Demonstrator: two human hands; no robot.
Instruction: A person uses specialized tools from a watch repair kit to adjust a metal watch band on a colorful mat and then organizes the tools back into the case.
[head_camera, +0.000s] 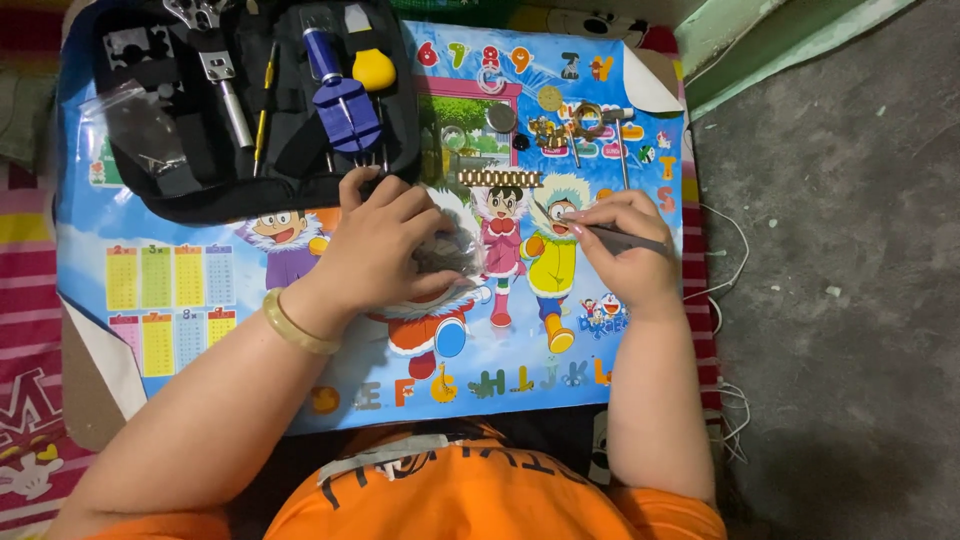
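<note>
**A:** Left hand (385, 245) has its fingers curled over a small silvery metal watch piece (447, 250), pinning it on the colourful cartoon mat (180, 290). Right hand (620, 250) pinches thin dark tweezers (625, 238).

**B:** Looks light, slick and fiddly, so probably best gripped by the edges. Farther up: loose gold metal watch-band strip (498, 178), then the black zip-open tool case (250, 100).

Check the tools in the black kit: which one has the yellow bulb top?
The short tool at the right end of the black tool kit, beside the blue-handled tool. Its rounded yellow top sets it apart; the thin yellow-handled screwdriver further left is slim and straight.
</note>
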